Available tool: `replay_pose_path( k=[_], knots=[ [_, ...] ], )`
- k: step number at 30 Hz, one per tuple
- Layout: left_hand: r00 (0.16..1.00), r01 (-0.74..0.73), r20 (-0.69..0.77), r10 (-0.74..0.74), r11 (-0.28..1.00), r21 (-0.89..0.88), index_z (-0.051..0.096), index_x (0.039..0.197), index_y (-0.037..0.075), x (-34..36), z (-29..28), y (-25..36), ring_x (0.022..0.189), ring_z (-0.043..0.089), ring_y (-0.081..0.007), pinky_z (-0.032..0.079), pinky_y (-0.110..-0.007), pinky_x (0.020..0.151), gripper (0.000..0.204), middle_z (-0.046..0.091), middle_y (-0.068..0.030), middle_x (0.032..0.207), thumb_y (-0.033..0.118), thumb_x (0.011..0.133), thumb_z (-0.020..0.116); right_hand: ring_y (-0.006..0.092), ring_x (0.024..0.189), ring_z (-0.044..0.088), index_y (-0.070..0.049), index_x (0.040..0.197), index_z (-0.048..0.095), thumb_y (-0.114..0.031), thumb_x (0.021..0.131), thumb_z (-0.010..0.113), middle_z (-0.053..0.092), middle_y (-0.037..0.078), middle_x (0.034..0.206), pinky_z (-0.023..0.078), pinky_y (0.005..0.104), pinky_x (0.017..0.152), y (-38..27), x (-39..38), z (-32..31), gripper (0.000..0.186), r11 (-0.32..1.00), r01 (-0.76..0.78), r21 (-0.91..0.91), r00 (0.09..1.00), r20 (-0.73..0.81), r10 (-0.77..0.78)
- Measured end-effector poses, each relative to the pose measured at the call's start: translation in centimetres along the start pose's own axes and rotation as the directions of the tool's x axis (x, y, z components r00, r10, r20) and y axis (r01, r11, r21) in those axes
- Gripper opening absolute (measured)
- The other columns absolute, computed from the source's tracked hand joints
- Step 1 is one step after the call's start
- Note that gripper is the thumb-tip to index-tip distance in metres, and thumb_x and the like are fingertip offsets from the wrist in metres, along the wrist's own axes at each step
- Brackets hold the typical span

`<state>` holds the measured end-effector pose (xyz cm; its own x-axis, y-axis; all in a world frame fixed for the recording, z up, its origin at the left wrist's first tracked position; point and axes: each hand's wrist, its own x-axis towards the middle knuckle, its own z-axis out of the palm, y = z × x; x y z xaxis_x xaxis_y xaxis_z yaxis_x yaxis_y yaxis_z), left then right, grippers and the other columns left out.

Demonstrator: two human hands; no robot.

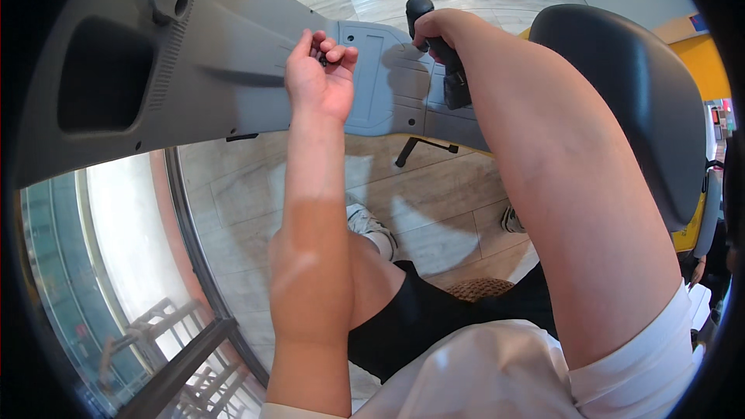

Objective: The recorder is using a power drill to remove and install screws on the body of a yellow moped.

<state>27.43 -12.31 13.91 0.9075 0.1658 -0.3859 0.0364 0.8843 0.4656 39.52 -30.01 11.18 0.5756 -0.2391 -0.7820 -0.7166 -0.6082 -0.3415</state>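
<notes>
Over the grey footboard (pixel 369 85) of a scooter, my left hand (pixel 320 81) is turned palm up. Its fingers curl around small dark pieces that look like screws (pixel 322 59), partly hidden by the fingertips. To its right, my right hand (pixel 438 29) is wrapped round the handle of a black cordless drill (pixel 420 7). The tool's rounded end sticks out beyond my fingers, and its dark battery base (pixel 456 90) hangs below the grip. I cannot make out its tip. A dark screw or hole (pixel 411 122) shows near the footboard's close edge.
The scooter's grey front panel (pixel 240 54), with a deep pocket, stands at left; its black seat (pixel 621 93) is at right. A black kickstand (pixel 423 147) juts out below the footboard. I sit close, a shoe (pixel 371 229) beneath my arm. A glass window (pixel 124 248) borders the left.
</notes>
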Motion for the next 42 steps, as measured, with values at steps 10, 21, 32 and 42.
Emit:
replay_pose_path(
  k=[10, 21, 32, 42],
  knots=[
    [1.000, 0.008, 0.016, -0.008, 1.000, 0.011, 0.049, 0.084, 0.006, 0.3, 0.2, -0.4, 0.056, 0.041, -0.0117, 0.047, -0.033, 0.066, 0.021, 0.042, -0.0003, 0.068, 0.021, 0.098, 0.045, 0.0196, 0.047, 0.054, -0.003, 0.085, 0.058, -0.011, 0.077, 0.063, 0.055, 0.009, 0.060, 0.047, 0.0352, 0.047, 1.8, 1.0, 0.1, 0.013, 0.966, 0.028, 0.256, 1.000, -0.008, -0.027],
    [1.000, -0.003, 0.003, 0.003, 1.000, -0.013, 0.048, 0.084, 0.005, -0.5, 0.0, 0.2, 0.056, 0.039, -0.0107, 0.045, -0.029, 0.064, 0.019, 0.041, -0.0010, 0.066, 0.018, 0.098, 0.045, 0.0196, 0.046, 0.052, -0.003, 0.087, 0.054, -0.007, 0.077, 0.059, 0.052, 0.008, 0.059, 0.046, 0.0339, 0.046, 1.8, 3.0, 0.8, 0.012, 0.997, 0.037, 0.075, 0.999, 0.009, -0.037],
    [0.999, -0.014, -0.032, 0.015, 1.000, 0.010, 0.048, 0.084, 0.006, -1.0, -0.6, 0.8, 0.056, 0.039, -0.0104, 0.044, -0.030, 0.064, 0.020, 0.041, -0.0007, 0.067, 0.018, 0.099, 0.044, 0.0217, 0.047, 0.052, -0.001, 0.088, 0.051, -0.006, 0.077, 0.059, 0.052, 0.012, 0.061, 0.047, 0.0358, 0.047, 2.0, 2.6, 1.6, 0.014, 0.977, 0.124, 0.171, 0.987, 0.080, -0.139],
    [1.000, 0.008, -0.015, -0.008, 1.000, -0.002, 0.048, 0.084, 0.006, -0.8, 0.0, 0.1, 0.055, 0.039, -0.0105, 0.045, -0.030, 0.066, 0.020, 0.041, 0.0000, 0.066, 0.019, 0.099, 0.044, 0.0208, 0.050, 0.053, -0.002, 0.091, 0.052, -0.005, 0.077, 0.059, 0.052, 0.010, 0.065, 0.048, 0.0370, 0.049, 2.5, 3.2, 1.0, 0.016, 0.965, 0.049, 0.259, 0.997, 0.044, -0.063]
  ],
)
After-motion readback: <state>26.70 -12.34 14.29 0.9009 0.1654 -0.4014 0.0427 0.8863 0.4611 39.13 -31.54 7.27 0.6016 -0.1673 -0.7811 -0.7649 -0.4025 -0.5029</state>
